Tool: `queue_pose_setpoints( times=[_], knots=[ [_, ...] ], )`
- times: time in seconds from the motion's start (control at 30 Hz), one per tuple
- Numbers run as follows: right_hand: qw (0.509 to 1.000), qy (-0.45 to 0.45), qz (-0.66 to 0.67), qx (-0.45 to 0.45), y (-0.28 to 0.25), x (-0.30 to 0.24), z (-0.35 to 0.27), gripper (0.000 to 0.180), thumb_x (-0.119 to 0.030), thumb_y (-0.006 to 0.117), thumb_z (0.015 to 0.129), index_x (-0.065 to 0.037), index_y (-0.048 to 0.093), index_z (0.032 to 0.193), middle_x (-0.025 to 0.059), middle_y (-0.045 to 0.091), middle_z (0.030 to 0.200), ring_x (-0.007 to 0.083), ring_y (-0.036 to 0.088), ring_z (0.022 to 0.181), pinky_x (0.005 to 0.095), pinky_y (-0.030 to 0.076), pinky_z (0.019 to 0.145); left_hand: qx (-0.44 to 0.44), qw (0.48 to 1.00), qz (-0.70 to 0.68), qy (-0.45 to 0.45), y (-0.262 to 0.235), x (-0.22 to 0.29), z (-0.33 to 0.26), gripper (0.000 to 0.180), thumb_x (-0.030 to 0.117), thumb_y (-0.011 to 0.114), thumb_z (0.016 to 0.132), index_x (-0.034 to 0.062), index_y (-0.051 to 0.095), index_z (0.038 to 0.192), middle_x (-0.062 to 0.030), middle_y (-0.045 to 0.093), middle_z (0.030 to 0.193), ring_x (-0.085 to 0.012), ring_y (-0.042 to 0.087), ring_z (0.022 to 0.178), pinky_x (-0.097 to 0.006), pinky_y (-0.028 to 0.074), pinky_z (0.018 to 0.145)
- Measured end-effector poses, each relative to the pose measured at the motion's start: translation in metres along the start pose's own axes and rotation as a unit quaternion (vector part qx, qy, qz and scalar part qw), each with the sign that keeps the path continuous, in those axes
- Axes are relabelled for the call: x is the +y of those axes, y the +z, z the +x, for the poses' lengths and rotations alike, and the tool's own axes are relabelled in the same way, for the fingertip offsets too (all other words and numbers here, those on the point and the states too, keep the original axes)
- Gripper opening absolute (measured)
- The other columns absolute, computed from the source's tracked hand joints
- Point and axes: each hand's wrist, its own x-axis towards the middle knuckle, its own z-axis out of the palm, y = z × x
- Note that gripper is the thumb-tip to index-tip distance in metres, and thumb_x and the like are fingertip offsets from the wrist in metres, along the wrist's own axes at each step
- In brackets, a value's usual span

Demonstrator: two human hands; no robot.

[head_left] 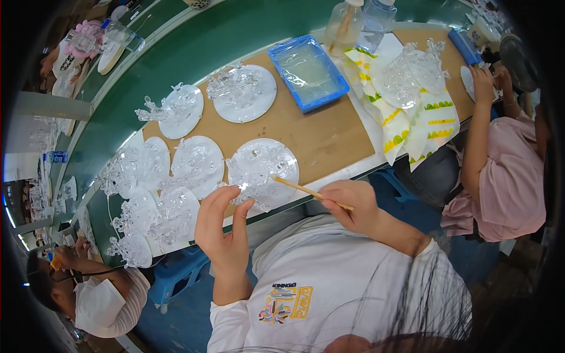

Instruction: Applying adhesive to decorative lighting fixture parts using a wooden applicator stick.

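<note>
My right hand (353, 203) is closed around a thin wooden stick (303, 189). The stick's far tip is over a white round disc (282, 154) that bears clear plastic parts (253, 172); whether it touches them I cannot tell. At the near left edge of that disc, my left hand (220, 235) has its thumb and fingers apart, the fingertips close to the clear parts. I see nothing held in it. More white discs with clear plastic pieces, such as one disc (199, 167) just to the left, lie beside and beyond it.
Brown board (335, 141) covers part of the green table (194, 50). Farther back are a blue tray (306, 106) and clear bottles (344, 26). Patterned cloth (406, 126) lies right, under more clear pieces. Co-workers sit left (112, 300) and right (500, 170), near blue stools.
</note>
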Motion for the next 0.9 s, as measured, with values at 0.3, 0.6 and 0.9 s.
queue_pose_setpoints(
  times=[0.3, 0.6, 0.9],
  knots=[
    [0.999, -0.016, -0.014, -0.035, -0.008, -0.005, 0.005, 0.020, 0.004, 0.068, 0.070, -0.004, 0.059, 0.086, 0.0097, 0.065, 0.083, 0.0255, 0.063, 0.066, 0.0308, 0.050, 0.055, -0.009, 1.000, 0.003, 0.014, 0.000, 0.000, 0.002, 0.029, -0.001, 0.075, 0.072, 0.0032, 0.065, 0.099, -0.0105, 0.065, 0.098, -0.0219, 0.062, 0.090, -0.032, 0.050, 0.081],
    [0.998, 0.039, 0.004, -0.047, -0.025, -0.013, -0.001, 0.014, 0.006, 0.063, 0.074, -0.003, 0.059, 0.083, 0.0100, 0.063, 0.078, 0.0262, 0.061, 0.062, 0.0312, 0.049, 0.055, -0.037, 0.998, 0.010, 0.042, -0.009, 0.006, 0.011, 0.030, -0.006, 0.075, 0.068, 0.0000, 0.065, 0.095, -0.0130, 0.067, 0.095, -0.0283, 0.064, 0.087, -0.033, 0.050, 0.077],
    [0.998, 0.059, 0.025, -0.024, -0.026, -0.010, -0.004, 0.010, 0.004, 0.061, 0.079, -0.002, 0.059, 0.087, 0.0119, 0.063, 0.076, 0.0263, 0.061, 0.061, 0.0319, 0.049, 0.054, -0.083, 0.994, -0.041, 0.052, -0.012, -0.010, 0.014, 0.030, -0.010, 0.072, 0.067, 0.0011, 0.065, 0.094, -0.0110, 0.068, 0.096, -0.0269, 0.064, 0.089, -0.033, 0.050, 0.078]
  ],
)
